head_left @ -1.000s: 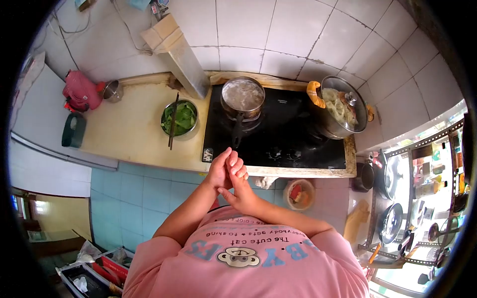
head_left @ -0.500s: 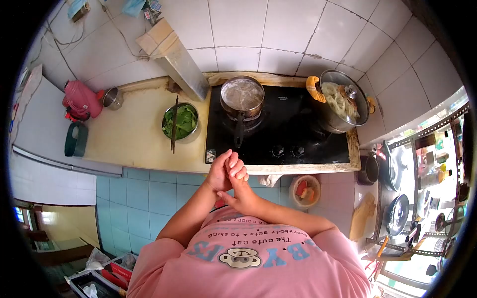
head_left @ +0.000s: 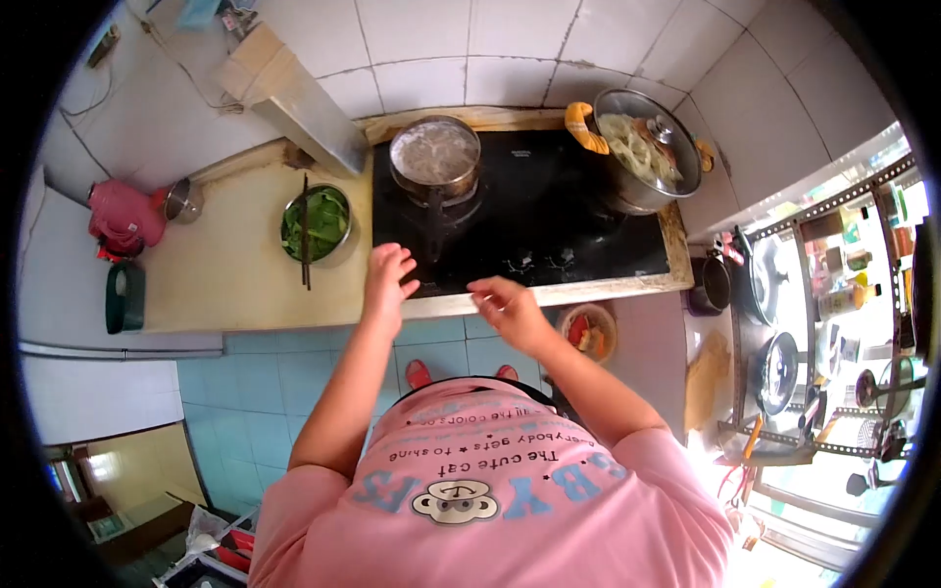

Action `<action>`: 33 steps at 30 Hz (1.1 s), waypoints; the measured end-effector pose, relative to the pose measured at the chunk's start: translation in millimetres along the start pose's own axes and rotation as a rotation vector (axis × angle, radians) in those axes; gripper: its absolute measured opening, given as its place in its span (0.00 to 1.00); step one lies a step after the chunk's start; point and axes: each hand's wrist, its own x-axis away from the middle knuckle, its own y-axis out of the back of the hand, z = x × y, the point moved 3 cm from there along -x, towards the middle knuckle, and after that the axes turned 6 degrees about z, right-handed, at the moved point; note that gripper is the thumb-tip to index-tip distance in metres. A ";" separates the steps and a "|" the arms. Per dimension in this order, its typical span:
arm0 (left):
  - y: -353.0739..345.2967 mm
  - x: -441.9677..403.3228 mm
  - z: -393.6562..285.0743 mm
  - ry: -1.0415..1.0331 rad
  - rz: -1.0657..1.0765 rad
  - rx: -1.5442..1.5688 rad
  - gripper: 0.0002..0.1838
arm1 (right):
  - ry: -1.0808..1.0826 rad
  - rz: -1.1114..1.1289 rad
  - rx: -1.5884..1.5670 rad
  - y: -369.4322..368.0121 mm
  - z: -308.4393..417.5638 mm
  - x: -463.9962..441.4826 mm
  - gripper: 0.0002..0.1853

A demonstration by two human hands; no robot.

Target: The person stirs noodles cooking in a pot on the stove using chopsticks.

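My left hand [head_left: 386, 279] is raised over the counter's front edge with its fingers apart and nothing in them. Across a gap, my right hand [head_left: 510, 309] hovers near the front of the black stove [head_left: 549, 230], loosely curled but open, also holding nothing. Beyond my left hand a saucepan [head_left: 435, 155] of cloudy, frothy liquid stands on the left burner, its dark handle towards me. Left of it, a metal bowl of green leaves [head_left: 328, 223] sits on the counter, with a pair of dark chopsticks [head_left: 305, 235] laid across it.
On the stove's right stands a lidded pot [head_left: 642, 147] with pale food and a yellow cloth on its handle. A pink kettle [head_left: 125, 216] and a green container [head_left: 124, 296] are at the left. A bucket [head_left: 588, 333] stands below the counter; a rack with pans [head_left: 779, 372] is at right.
My hands were clasped together in front of my body. They have come apart, the left moving left and forward, the right moving right and forward. The view has shifted slightly.
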 end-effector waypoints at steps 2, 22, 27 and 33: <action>0.0 -10.2 2.1 0.085 0.070 -0.035 0.26 | 0.022 -0.140 0.138 30.5 -61.7 -10.3 0.13; -39.0 -37.8 27.4 0.151 0.251 0.341 0.14 | -0.475 -0.176 0.823 85.5 -156.0 -81.8 0.31; -39.2 -38.6 28.2 0.161 0.254 0.334 0.15 | -0.458 -0.181 0.866 72.2 -142.6 -90.2 0.29; -40.1 -36.1 24.7 0.165 0.248 0.315 0.15 | -0.468 -0.174 0.875 70.8 -144.2 -93.5 0.28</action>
